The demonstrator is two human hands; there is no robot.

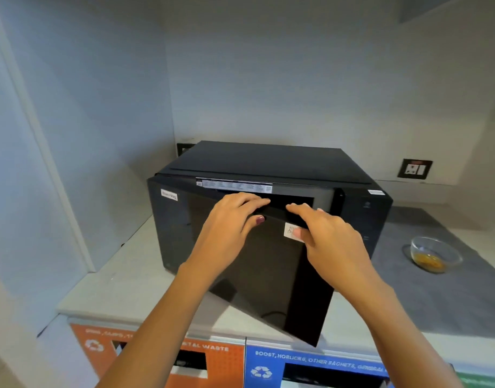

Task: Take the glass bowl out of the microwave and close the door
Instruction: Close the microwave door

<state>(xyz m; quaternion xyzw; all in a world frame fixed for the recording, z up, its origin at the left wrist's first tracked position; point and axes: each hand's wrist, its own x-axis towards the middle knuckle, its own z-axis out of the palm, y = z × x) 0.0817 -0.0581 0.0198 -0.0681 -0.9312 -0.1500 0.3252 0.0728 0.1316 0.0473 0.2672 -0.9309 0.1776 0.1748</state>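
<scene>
Both hands [271,228] on half-open door [268,275], glass bowl [433,254] upright

Glass bowl [433,254] sits on countertop right of black microwave [268,219], door [254,261] ajar.

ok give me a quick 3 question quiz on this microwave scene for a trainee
1. True or false: the glass bowl is inside the microwave.
2. Which hands touch the microwave door? A) left only B) right only C) both
3. Fill in: the door is ____ (fully shut / partly open).

Key:
1. False; it sits on the grey mat to the right of the microwave.
2. C; the left hand and right hand rest along the door's top edge.
3. Partly open.
</scene>
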